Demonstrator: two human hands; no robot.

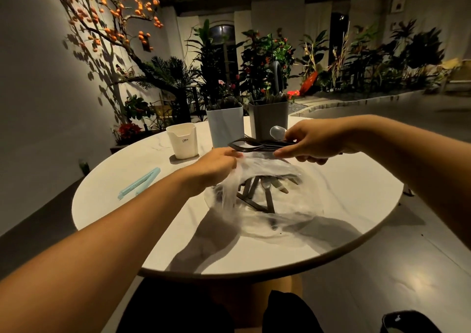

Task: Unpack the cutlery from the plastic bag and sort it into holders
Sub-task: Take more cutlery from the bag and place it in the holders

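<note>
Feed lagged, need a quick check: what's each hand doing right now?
Left hand: grips the bag at its edge.
Right hand: holds a bunch of cutlery above the bag.

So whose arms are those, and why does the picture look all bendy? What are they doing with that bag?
There is no machine here. A person wears a wide camera on their head, so you see their own two arms from above, and the edges look bent. The left hand holds the clear plastic bag on the round white table. The right hand holds a bunch of dark cutlery and a clear spoon above the bag. More cutlery lies inside the bag. Behind stand three holders: a small white cup, a tall white holder and a grey holder. A light blue clip lies to the left.
</note>
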